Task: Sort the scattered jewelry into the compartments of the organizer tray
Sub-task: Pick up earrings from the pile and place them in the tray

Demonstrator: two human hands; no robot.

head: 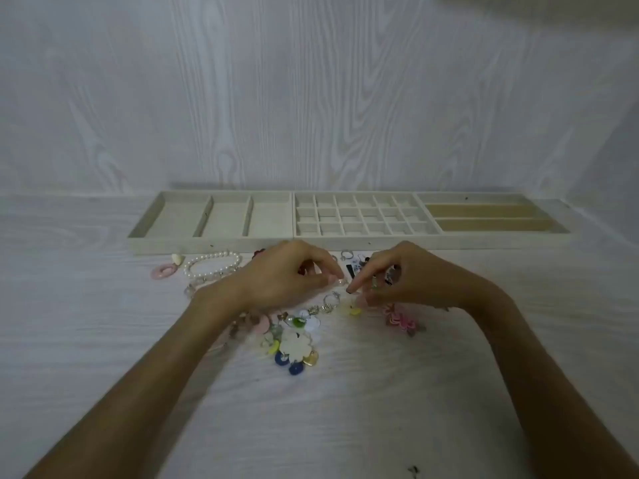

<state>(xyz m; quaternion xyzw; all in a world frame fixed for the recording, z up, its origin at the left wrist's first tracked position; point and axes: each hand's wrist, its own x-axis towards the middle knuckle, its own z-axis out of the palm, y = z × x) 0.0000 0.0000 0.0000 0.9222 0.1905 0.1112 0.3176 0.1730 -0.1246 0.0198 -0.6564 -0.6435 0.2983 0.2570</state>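
My left hand (294,271) hangs over the middle of the jewelry, its fingers curled and its thumb and fingertips pinched together on something small and pale at about 3 o'clock from the palm; it is too small for me to name. My right hand (397,274) sits just beside it at 3 o'clock, fingers curled, the forefinger stretched toward my left fingertips. A small ring (374,284) shows against its curled fingers, but I cannot tell whether I am holding it or wearing it.

The scattered jewelry (297,335) lies mostly below my hands, at 6 o'clock from them: a white flower piece (294,342), blue discs (281,358), a gold heart (311,358), a green bead, a yellow piece and a couple of silver rings (330,299) just under my left fingertips. A pink bunch (403,319) rests at 6 o'clock from my right hand. A pearl bracelet (214,264) lies at 9 o'clock from my left hand, with a pink oval ring (165,271) farther out the same way. More small pieces peep out between my hands and the tray.

The organizer tray (214,245) stretches across the table (345,409) at 12 o'clock from both hands, close behind them: three wide compartments at its left, a grid of small squares in the middle, long tan slots at its right
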